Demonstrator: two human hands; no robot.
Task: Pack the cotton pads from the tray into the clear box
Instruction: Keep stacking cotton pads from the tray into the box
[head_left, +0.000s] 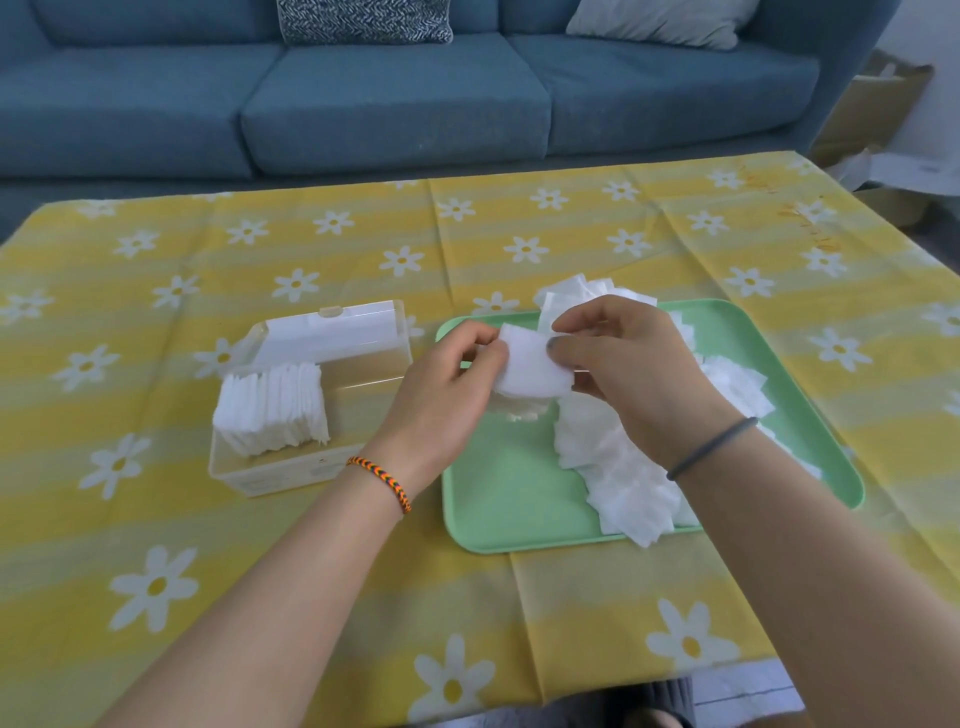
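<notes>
A small stack of white cotton pads (527, 366) is held above the green tray (511, 512). My left hand (441, 384) grips its left edge and my right hand (628, 364) pinches its right edge. Loose cotton pads (623, 483) lie heaped along the right half of the tray and over its far rim. To the left stands the clear box (358, 384) with its lid tipped back. A row of pads (272, 410) stands on edge in the box's left end.
The table wears a yellow cloth with white daisies (311, 545). A blue sofa (395, 104) with two cushions runs behind the table. Cardboard boxes (872, 109) sit on the floor at the far right.
</notes>
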